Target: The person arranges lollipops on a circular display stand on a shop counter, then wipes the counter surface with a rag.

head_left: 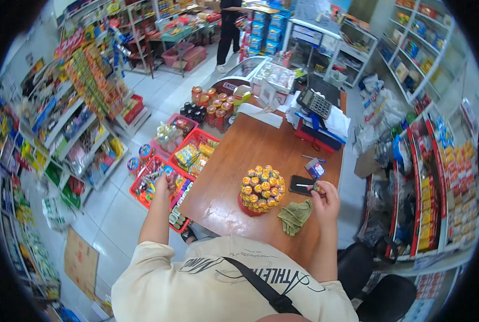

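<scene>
My right hand (327,203) pinches a lollipop (318,188) by its wrapped head, and the white stick points left over a dark phone (298,184). A round display packed with yellow-wrapped lollipops (262,188) stands on the wooden table (223,174) in front of me, on a red base. Between it and my right arm lies a crumpled green cloth (294,217). My left hand (164,186) is beyond the table's left edge, over a red basket (137,189) of colourful packets. Its fingers are curled in; what they hold is too small to tell.
A small purple-and-white box (315,168) and a pen lie behind the phone. Papers with a calculator (314,103) fill the table's back right. Another red basket (195,153) holds snack packets. Loaded shelves stand on both sides, and a person (229,32) stands at the back.
</scene>
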